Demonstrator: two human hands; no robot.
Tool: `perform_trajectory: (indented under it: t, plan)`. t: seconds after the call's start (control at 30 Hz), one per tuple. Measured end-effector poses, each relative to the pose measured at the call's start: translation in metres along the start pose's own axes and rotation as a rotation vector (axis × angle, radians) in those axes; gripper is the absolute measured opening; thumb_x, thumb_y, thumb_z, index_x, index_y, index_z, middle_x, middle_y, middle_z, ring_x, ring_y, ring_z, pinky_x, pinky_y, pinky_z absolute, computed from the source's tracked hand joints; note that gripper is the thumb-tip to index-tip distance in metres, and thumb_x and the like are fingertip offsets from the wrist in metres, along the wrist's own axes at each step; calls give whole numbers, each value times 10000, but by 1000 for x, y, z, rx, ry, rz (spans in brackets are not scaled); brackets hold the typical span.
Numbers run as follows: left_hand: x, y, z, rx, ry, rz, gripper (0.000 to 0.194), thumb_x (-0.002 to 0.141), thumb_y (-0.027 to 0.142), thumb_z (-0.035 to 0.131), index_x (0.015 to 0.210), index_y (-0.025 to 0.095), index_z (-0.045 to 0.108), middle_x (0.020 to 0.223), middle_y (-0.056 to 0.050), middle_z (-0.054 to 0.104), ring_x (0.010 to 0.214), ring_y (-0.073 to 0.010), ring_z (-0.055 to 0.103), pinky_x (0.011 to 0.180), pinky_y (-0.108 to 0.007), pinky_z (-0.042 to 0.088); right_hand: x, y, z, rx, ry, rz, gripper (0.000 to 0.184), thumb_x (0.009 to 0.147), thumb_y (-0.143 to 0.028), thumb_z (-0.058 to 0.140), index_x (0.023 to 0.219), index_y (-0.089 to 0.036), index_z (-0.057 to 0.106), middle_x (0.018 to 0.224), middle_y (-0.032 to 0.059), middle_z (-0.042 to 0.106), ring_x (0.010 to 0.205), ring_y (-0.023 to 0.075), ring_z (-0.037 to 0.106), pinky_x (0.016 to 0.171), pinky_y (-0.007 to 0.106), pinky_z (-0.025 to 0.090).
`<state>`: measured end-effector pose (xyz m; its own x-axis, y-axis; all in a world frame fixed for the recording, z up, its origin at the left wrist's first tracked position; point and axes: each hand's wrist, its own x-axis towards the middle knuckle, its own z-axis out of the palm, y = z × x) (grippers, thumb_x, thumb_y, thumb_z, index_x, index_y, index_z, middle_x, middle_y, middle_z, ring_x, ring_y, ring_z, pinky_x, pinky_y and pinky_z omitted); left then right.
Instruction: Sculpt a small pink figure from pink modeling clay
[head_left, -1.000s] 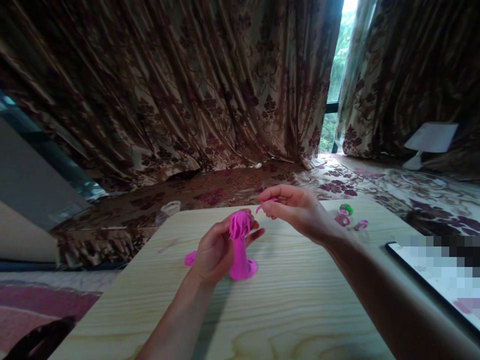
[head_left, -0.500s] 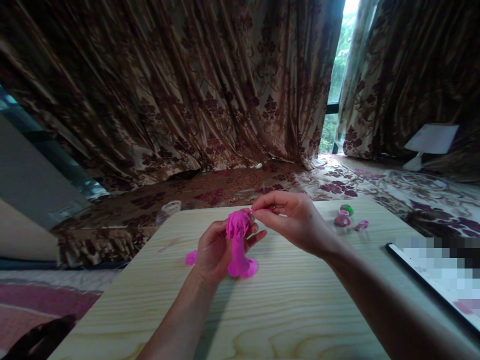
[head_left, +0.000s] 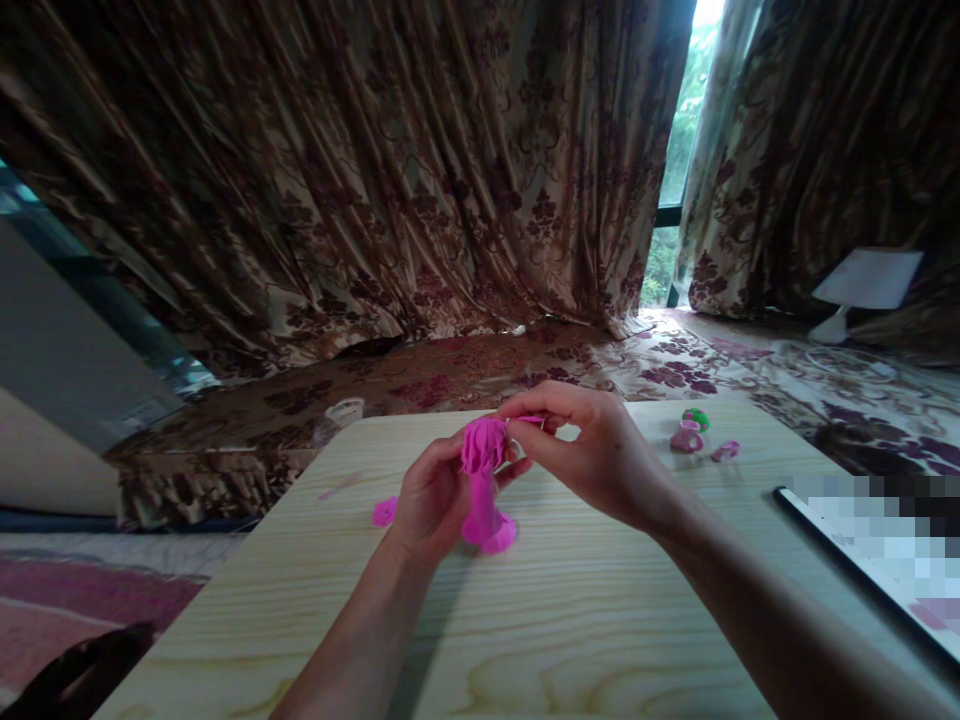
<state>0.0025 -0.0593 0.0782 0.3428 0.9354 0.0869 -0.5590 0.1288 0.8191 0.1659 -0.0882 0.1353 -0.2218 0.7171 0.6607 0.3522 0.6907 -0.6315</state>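
Observation:
Above the middle of the table, my left hand (head_left: 435,492) is closed round a bright pink clay figure (head_left: 482,500). Its top is a bunch of thin strands, and below them a smooth pink part widens toward the bottom. My right hand (head_left: 589,440) pinches a thin pink clay strip (head_left: 531,420) between thumb and forefinger, right beside the top of the figure. The strands and fingers hide where the strip meets the figure, so I cannot tell whether they are joined.
A pink clay lump (head_left: 385,511) lies left of my left hand on the wooden table (head_left: 600,620). Small pink pieces (head_left: 686,437) and a green one (head_left: 697,418) sit at the back right. A tablet (head_left: 862,560) lies at the right edge; a clear cup (head_left: 345,412) stands beyond the far left corner.
The figure has shifted slightly right and turned a little in my left hand. My right fingers have moved slightly, and more of the pink strip shows between them.

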Motion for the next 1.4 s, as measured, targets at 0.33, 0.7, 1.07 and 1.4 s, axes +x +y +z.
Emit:
perform_trajectory:
  t: [0.33,0.7,1.07,1.4]
  plan:
    - [0,1,2,-39,19,19,141,721,276,541,702,188,649,762,-31,688,927,-247,614,881,-443,452,-3,0,3,-106,-87,-45,167,813,-162,531,867,-202,684,795,-4,655,695,100,550,630,230,401]
    - [1,1,3,-81,45,52,101,715,220,569,660,191,649,637,33,657,615,-121,603,815,-333,487,-4,1,4,-302,-37,-67,182,819,-212,530,935,-205,670,766,17,617,698,123,529,636,246,372]
    - [5,0,-2,-47,90,77,115,728,232,557,731,190,664,712,21,685,680,-144,631,795,-322,485,-6,-2,4,-296,-78,-101,137,784,-228,560,880,-219,657,704,-2,603,648,114,512,620,240,371]
    - [6,1,-3,-42,83,92,154,765,251,561,872,213,665,833,19,690,805,-146,628,860,-336,463,-4,3,-1,-177,-41,-70,254,801,-155,490,975,-201,669,805,14,667,662,114,556,609,237,402]
